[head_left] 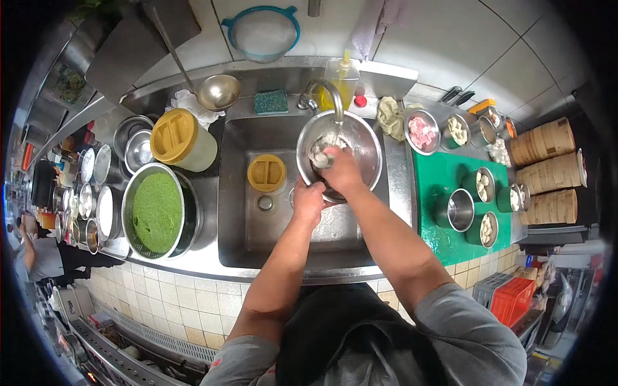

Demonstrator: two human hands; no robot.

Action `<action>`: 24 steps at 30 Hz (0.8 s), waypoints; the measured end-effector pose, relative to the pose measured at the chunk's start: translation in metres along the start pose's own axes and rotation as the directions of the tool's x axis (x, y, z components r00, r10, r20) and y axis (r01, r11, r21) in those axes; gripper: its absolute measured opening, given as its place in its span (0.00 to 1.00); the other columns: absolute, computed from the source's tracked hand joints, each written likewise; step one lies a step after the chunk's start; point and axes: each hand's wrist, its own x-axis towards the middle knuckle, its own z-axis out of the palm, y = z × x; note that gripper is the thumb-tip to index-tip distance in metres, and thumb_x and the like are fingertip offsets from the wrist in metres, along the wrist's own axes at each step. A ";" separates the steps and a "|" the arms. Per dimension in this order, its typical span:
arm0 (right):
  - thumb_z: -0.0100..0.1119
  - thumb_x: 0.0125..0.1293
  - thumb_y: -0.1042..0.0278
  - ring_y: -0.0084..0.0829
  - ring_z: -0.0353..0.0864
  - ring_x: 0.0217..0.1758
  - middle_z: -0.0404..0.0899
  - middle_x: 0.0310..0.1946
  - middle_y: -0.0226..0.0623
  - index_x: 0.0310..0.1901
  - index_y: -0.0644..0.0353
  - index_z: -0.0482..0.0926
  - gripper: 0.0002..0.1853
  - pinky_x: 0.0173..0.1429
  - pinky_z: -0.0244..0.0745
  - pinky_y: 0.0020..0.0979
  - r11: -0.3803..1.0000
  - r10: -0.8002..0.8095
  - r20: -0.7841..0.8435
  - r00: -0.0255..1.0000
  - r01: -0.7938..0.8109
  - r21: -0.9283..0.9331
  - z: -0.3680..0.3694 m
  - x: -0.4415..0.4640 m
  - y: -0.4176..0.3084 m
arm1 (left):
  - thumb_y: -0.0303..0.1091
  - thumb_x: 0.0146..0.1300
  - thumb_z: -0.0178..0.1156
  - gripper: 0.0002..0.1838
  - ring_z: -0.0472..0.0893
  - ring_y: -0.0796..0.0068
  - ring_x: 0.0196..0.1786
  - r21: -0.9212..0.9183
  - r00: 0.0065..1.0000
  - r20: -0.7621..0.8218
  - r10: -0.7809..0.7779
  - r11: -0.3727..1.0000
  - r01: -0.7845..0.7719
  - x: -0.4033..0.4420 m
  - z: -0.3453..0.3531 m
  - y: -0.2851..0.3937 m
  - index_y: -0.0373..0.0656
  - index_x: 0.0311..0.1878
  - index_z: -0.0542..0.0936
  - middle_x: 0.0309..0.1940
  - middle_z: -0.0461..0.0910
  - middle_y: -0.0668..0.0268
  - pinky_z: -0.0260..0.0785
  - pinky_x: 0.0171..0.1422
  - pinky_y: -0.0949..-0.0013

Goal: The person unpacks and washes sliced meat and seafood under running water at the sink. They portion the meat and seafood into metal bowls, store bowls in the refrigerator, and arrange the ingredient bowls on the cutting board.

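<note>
A large steel bowl (371,154) is held over the right part of the sink (235,238), under the curved faucet (333,96). My left hand (309,201) is closed on the bowl's near rim. Inside the bowl, my right hand (340,168) has its fingers curled among pale, wet pieces (322,154); what they grip is too small to make out. Water seems to run from the faucet onto them. A tub with a yellow lid (267,172) stands in the sink, left of the bowl.
Left of the sink are a bowl of green food (156,212) and a yellow-lidded container (175,136). On the right, steel cups (459,210) stand on a green board (438,174), near bamboo steamers (547,174). Another person (44,254) is at the far left.
</note>
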 end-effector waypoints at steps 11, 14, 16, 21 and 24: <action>0.70 0.53 0.46 0.48 0.74 0.66 0.75 0.60 0.54 0.61 0.58 0.77 0.36 0.69 0.68 0.42 0.983 -0.162 -0.065 0.985 0.156 -0.095 -0.015 0.013 -0.003 | 0.20 0.59 0.54 0.22 0.85 0.57 0.42 0.019 0.996 -0.085 -0.022 1.000 0.023 -0.015 0.003 0.026 0.31 0.58 0.70 0.46 0.80 0.51 0.84 0.38 0.56; 0.71 0.56 0.52 0.46 0.76 0.64 0.78 0.57 0.52 0.60 0.59 0.78 0.32 0.68 0.70 0.40 0.961 -0.262 0.077 0.962 0.253 0.110 -0.006 0.029 0.012 | 0.21 0.59 0.54 0.21 0.85 0.56 0.41 0.036 0.995 -0.102 -0.018 0.999 0.022 -0.011 -0.001 0.025 0.30 0.57 0.72 0.46 0.81 0.52 0.83 0.38 0.55; 0.71 0.58 0.65 0.35 0.84 0.46 0.85 0.44 0.42 0.55 0.62 0.81 0.23 0.55 0.78 0.35 0.894 -0.142 0.013 0.990 0.122 0.432 -0.009 0.041 0.010 | 0.22 0.60 0.54 0.20 0.85 0.55 0.42 0.023 0.993 -0.101 -0.062 0.998 0.065 -0.002 -0.015 0.017 0.30 0.56 0.72 0.47 0.81 0.51 0.83 0.38 0.54; 0.70 0.63 0.66 0.16 0.65 0.15 0.82 0.27 0.33 0.39 0.63 0.82 0.09 0.19 0.59 0.22 0.531 -0.078 0.120 0.990 -0.060 0.845 -0.029 0.036 -0.014 | 0.22 0.61 0.55 0.20 0.85 0.54 0.44 0.075 0.982 -0.111 -0.150 0.984 0.159 -0.008 -0.016 0.012 0.28 0.56 0.72 0.47 0.80 0.49 0.84 0.43 0.52; 0.68 0.65 0.62 0.17 0.66 0.16 0.82 0.27 0.34 0.40 0.64 0.82 0.12 0.19 0.58 0.24 0.624 -0.022 0.142 0.990 -0.097 0.776 -0.035 0.035 -0.016 | 0.23 0.61 0.55 0.20 0.85 0.54 0.44 0.087 0.970 -0.109 -0.215 0.970 0.225 -0.013 -0.021 0.010 0.28 0.56 0.73 0.46 0.81 0.50 0.85 0.45 0.53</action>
